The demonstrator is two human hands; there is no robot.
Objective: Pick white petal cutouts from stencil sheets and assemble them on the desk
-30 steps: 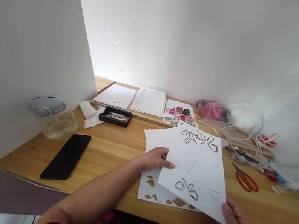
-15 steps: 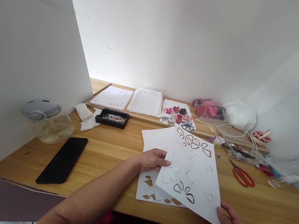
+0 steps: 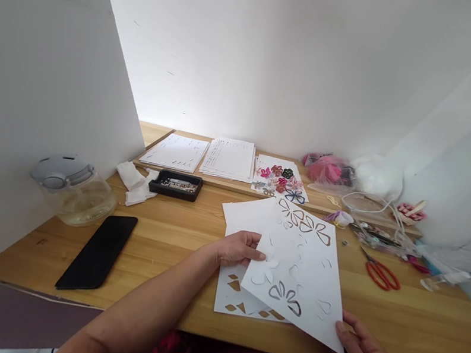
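Note:
A white sheet with flower-shaped cutouts [image 3: 313,280] is held up at a tilt over the table. My left hand [image 3: 241,248] pinches its left edge, thumb on top. At the lower right corner, my right hand [image 3: 362,348] is closed on the same sheet, with some fingers hidden beneath. Under it, on the wood, lie more white papers [image 3: 240,219]; the lower one has petal-shaped holes that show the table through them.
Red-handled scissors [image 3: 384,276] lie at the right. A black phone [image 3: 99,251], a jar [image 3: 82,190] and a black tray [image 3: 175,185] are at the left. Behind are paper stacks [image 3: 229,157], colourful flower pieces [image 3: 282,184], plastic bags [image 3: 331,171] and a white cable [image 3: 367,197].
The held sheet and my right hand have moved slightly left and up. My left hand keeps its hold, almost unmoved.

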